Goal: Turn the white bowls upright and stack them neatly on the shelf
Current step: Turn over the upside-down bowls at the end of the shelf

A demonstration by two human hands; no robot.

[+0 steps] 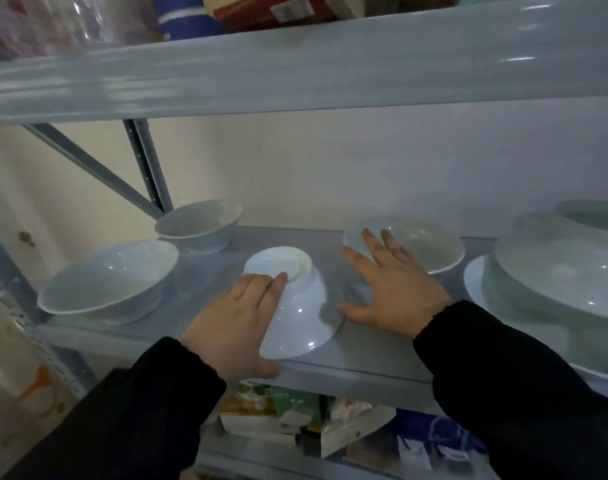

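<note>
On the grey shelf [372, 362], a white bowl [301, 308] rests tilted with its foot ring facing up and away, and my left hand [235, 320] grips it along its left side. My right hand [391, 289] hovers just to the bowl's right, fingers spread, holding nothing. Behind that hand an upright white bowl [430, 249] sits near the wall. Two more white bowls stand upright at the left: a wide one [108, 282] and a smaller one [200, 225] behind it. At the far right is a pile of upside-down white bowls [565, 268].
The shelf board above [295, 67] hangs low over the bowls, with packages on it. A grey upright post and diagonal brace [146, 168] stand at the back left. Packets and boxes [295, 410] fill the shelf below. The cream wall closes off the back.
</note>
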